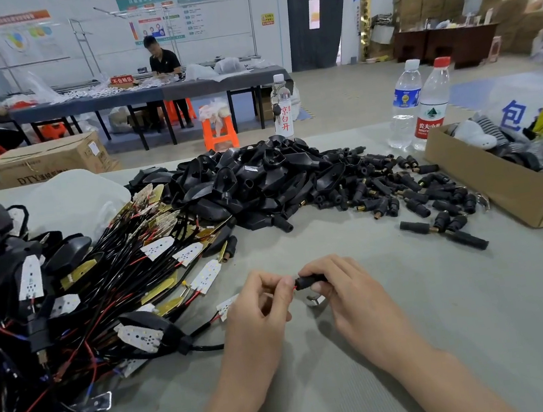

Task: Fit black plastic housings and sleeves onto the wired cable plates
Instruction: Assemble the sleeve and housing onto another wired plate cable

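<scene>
At the near edge of the counter (385, 346), in front of the heap of housings (259, 179), a worker's two hands meet. The left hand (259, 306) pinches a red wire (295, 287) between thumb and forefinger, and the right hand (340, 293) curls round a short black sleeve (309, 281), its mouth touching the wire.

The step appears to be threading the lead into the sleeve. It would likely go best with the wire gripped close to its tip and kept in line with the bore, so it does not buckle.

The sleeve is a matte, dark tube, and the wire's white plate (226, 307) lies just left of the hands. A small metal piece shows under the right hand (what it is cannot be told).

Left of the heap sprawls a bundle of wired plates (100, 280), white and brass-coloured on black and red leads. Right of it lie loose sleeves (409, 187), then a cardboard box (502, 189). Behind the heap stand water bottles (415, 104), and beyond them other workers sit at a far table.
</scene>
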Demonstrator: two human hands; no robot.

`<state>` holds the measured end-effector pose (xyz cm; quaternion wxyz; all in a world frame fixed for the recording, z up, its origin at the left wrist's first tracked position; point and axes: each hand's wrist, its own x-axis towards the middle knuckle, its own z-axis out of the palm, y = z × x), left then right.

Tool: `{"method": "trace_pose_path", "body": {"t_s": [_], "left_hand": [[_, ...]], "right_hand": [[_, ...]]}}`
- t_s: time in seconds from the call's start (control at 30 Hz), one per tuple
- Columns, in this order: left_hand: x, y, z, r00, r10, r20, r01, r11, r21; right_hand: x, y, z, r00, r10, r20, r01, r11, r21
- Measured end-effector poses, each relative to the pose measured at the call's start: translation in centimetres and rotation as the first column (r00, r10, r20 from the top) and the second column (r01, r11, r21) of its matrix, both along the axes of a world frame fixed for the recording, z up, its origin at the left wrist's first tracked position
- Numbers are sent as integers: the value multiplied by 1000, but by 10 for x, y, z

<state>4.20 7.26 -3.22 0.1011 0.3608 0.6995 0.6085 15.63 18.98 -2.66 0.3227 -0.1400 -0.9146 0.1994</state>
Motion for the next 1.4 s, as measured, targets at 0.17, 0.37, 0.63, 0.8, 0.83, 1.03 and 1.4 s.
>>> {"method": "trace_pose_path", "body": {"t_s": [0.17, 0.37, 0.63, 0.8, 0.83, 1.03, 1.4], "left_hand": [[-4, 0, -7, 971, 49, -236, -67, 995, -69], [-2, -2, -6, 920, 65, -386, -98, 993, -67], [-2, -3, -5, 872, 79, -484, -115, 992, -46], [-5, -9, -4, 812, 67, -580, -173, 977, -129], [-6, -11, -3, 797, 58, -601, -181, 973, -146], [-9, -11, -3, 788, 36, -615, -160, 976, -148], [-7, -8, -1, 793, 50, -607, -131, 987, -90]], "right_hand": [[-1, 2, -1, 999, -26, -20, 27, 999, 26], [2, 5, 1, 996, -83, -39, 82, 996, -31], [0, 4, -1, 997, -52, 64, 51, 998, 20], [3, 11, -3, 994, -90, 58, 89, 996, 8], [4, 12, -4, 992, -105, 64, 105, 994, 14], [3, 7, -2, 991, -69, 113, 64, 997, 50], [6, 2, 7, 990, 3, 141, -2, 1000, -4]]}}
